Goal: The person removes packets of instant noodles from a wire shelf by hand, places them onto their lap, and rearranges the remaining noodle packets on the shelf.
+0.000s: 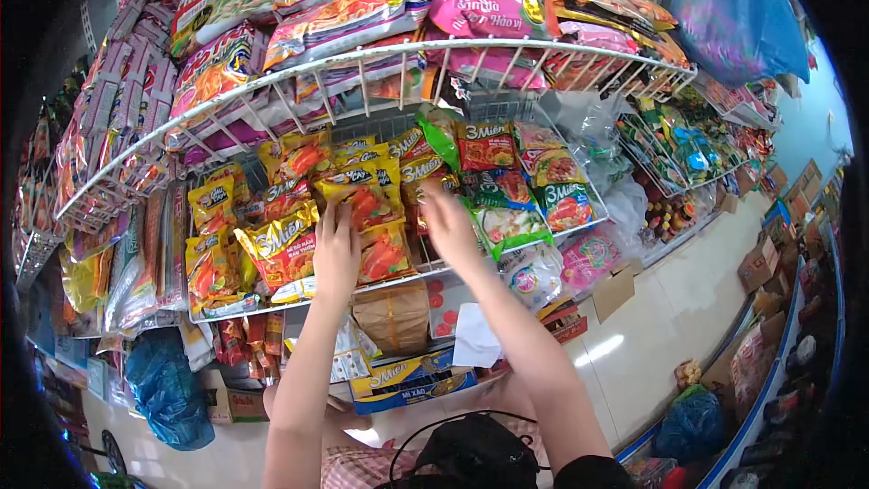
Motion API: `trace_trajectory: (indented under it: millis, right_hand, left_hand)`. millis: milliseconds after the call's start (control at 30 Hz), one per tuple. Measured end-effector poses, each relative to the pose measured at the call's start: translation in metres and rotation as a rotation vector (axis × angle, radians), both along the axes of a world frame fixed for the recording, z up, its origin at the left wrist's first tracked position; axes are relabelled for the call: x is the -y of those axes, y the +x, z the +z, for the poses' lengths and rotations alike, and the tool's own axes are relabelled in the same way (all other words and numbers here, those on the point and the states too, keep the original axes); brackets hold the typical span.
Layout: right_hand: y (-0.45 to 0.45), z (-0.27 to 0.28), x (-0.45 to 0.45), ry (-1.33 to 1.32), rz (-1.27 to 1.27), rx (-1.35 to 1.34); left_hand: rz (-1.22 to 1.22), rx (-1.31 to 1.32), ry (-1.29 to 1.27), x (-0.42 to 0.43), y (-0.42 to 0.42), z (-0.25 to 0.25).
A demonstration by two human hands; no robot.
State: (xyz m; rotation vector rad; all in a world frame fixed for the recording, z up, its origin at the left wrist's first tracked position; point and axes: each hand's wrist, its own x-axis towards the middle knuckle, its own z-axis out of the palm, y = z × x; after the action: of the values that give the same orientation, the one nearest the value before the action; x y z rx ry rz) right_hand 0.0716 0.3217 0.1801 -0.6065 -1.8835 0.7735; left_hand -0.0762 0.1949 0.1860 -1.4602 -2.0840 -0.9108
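Black corded item (475, 453) sits nearest. Left hand (336, 249), fingers extended, touches yellow noodle packets (386, 252), apparently retained by the wire shelf (256, 310)'s raised front; right hand (445, 225), blurred, is close by, grip undeterminable.

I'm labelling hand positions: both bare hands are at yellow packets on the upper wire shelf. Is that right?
Not the shelf: the head view shows the left hand and right hand, both bare, at yellow packets on the lower wire shelf, beneath the upper wire shelf.
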Motion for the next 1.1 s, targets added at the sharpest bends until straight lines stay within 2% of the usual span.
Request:
trace_trajectory:
  millis: [33, 67, 100, 167, 233, 267, 300, 367, 400, 433, 500, 533, 600, 633, 667, 700, 767, 800, 833, 867, 933, 967, 1000, 1100]
  right_hand:
    - [0.021, 0.008, -0.002, 0.211, -0.188, -0.032]
    - [0.043, 0.009, -0.010, 0.160, -0.251, -0.019]
    - [0.061, 0.001, -0.021, 0.256, -0.404, -0.053]
    - [0.098, -0.010, -0.041, 0.240, -0.593, 0.052]
    - [0.120, -0.026, -0.054, 0.095, -0.702, 0.190]
    - [0.130, -0.046, -0.068, 0.130, -0.692, 0.279]
    - [0.132, -0.043, -0.070, 0.134, -0.691, 0.279]
    - [0.137, -0.034, -0.069, -0.107, -0.533, 0.526]
    - [0.138, -0.033, -0.068, -0.038, -0.567, 0.579]
    - [0.142, -0.032, -0.070, -0.038, -0.568, 0.578]
    - [0.152, -0.029, -0.079, -0.205, -0.510, 0.586]
    - [0.155, -0.030, -0.082, -0.229, -0.462, 0.416]
    - [0.165, -0.023, -0.081, -0.234, -0.488, 0.346]
    - [0.167, -0.002, -0.067, -0.278, -0.521, 0.298]
    - [0.170, 0.009, -0.064, -0.292, -0.513, 0.263]
    - [0.175, 0.019, -0.062, -0.307, -0.506, 0.230]
    - [0.181, 0.058, -0.033, -0.268, -0.528, 0.183]
    - [0.181, 0.072, -0.020, -0.272, -0.559, 0.175]
    - [0.183, 0.064, -0.023, -0.175, -0.523, 0.034]
    - [0.184, 0.058, -0.026, -0.173, -0.520, 0.039]
    - [0.171, 0.070, -0.014, -0.073, -0.258, -0.190]
    - [0.163, 0.076, -0.010, -0.114, -0.152, -0.160]
    - [0.151, 0.073, -0.007, -0.278, -0.029, -0.255]
    - [0.109, 0.049, -0.008, -0.322, 0.051, -0.230]
  left_hand:
    - [-0.080, -0.073, 0.127, 0.001, 0.007, 0.004]
    - [-0.167, 0.010, 0.145, 0.003, 0.021, 0.010]
    - [-0.229, 0.066, 0.129, -0.001, 0.033, 0.004]
    - [-0.383, 0.271, 0.122, -0.016, 0.064, -0.007]
    - [-0.489, 0.419, 0.180, -0.039, 0.092, -0.022]
    - [-0.508, 0.644, 0.125, -0.051, 0.106, -0.029]
    - [-0.495, 0.701, 0.138, -0.066, 0.116, -0.039]
    - [-0.473, 0.813, -0.055, -0.092, 0.128, -0.047]
    - [-0.444, 0.886, -0.179, -0.102, 0.131, -0.045]
    - [-0.445, 0.886, -0.180, -0.107, 0.136, -0.045]
    - [-0.356, 0.844, -0.155, -0.115, 0.144, -0.043]
    - [-0.351, 0.860, -0.130, -0.118, 0.147, -0.041]
    - [-0.379, 0.887, -0.074, -0.123, 0.150, -0.041]
    - [-0.408, 0.918, -0.022, -0.124, 0.152, -0.043]
    - [-0.495, 1.218, -0.095, -0.119, 0.154, -0.032]
    - [-0.490, 1.224, -0.097, -0.111, 0.158, -0.023]
    - [-0.646, 1.601, -0.122, -0.097, 0.165, -0.005]
    - [-0.677, 1.485, -0.252, -0.090, 0.161, 0.002]
    - [-0.676, 1.487, -0.248, -0.083, 0.159, 0.011]
    - [-0.701, 1.452, -0.179, -0.075, 0.159, 0.018]
    - [-0.819, 1.454, 0.036, -0.065, 0.151, 0.024]
    - [-0.764, 1.284, 0.158, -0.062, 0.144, 0.028]
    - [-0.745, 1.247, 0.207, -0.064, 0.129, 0.021]
    - [-0.608, 1.040, 0.237, -0.059, 0.084, 0.003]
